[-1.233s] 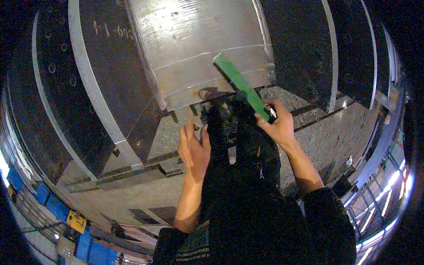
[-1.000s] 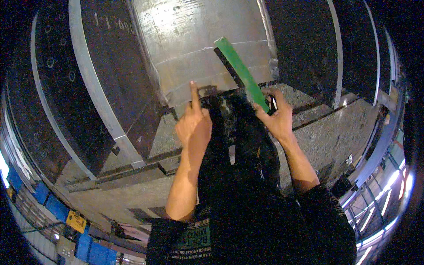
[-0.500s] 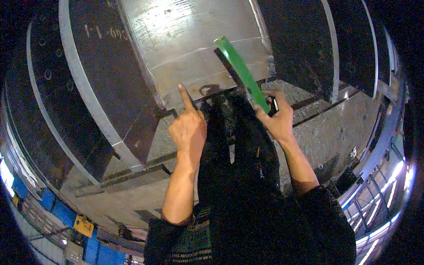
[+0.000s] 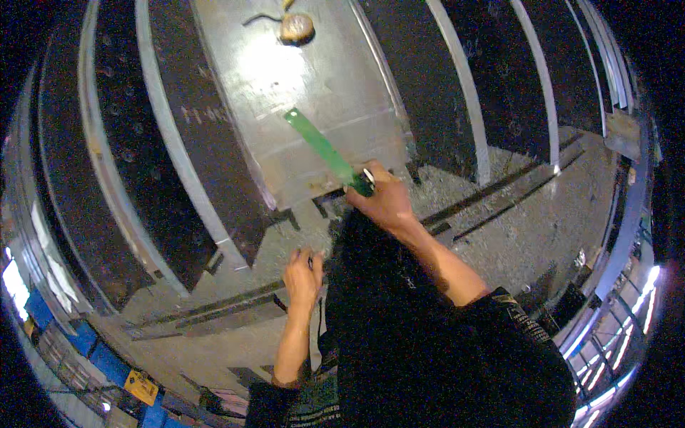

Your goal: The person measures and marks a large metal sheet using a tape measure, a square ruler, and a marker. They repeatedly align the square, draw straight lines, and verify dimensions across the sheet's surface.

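My right hand grips the near end of a flat green bar with a small hole at its far end. The bar slants up and left over a shiny metal plate. Between those fingers there is also a dark piece with a white edge, too small to name. Lower and to the left, my left hand hangs in front of the plate's near edge with its fingers curled. A small dark spot shows by its fingertips, but what they hold, if anything, I cannot make out.
A round yellow-brown object with a dark strip lies at the plate's far end. Tall dark panels with pale metal edges stand on both sides. Below runs a rough grey ledge. A yellow sign and blue boxes are at lower left.
My left hand has drawn back from the plate, its pointing finger now curled in. My right hand has moved left and lowered the green bar toward the plate. The view has shifted.
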Tool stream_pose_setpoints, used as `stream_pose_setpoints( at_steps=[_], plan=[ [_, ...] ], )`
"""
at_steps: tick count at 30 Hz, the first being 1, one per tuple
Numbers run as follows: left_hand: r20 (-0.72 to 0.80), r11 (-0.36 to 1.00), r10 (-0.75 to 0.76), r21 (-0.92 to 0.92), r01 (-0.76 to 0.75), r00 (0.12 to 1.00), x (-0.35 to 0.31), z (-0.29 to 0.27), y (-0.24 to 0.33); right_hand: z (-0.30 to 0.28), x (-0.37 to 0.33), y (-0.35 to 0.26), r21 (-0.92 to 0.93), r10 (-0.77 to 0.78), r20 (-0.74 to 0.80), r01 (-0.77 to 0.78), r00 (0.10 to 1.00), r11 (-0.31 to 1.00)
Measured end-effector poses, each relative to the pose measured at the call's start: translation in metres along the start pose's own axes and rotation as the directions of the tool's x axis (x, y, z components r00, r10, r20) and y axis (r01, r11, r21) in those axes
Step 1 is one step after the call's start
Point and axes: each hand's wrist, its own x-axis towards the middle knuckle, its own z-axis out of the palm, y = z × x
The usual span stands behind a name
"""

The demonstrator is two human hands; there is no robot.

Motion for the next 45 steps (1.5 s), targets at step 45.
stream_pose_setpoints(
  at_steps=[45],
  plan=[
    [0.408,0.677,-0.332,-0.525,0.516,0.851,-0.017,-0.089,-0.339,-0.04,-0.116,0.104,-0.667,0.063,-0.341,-0.289,0.938,0.687]
  ],
)
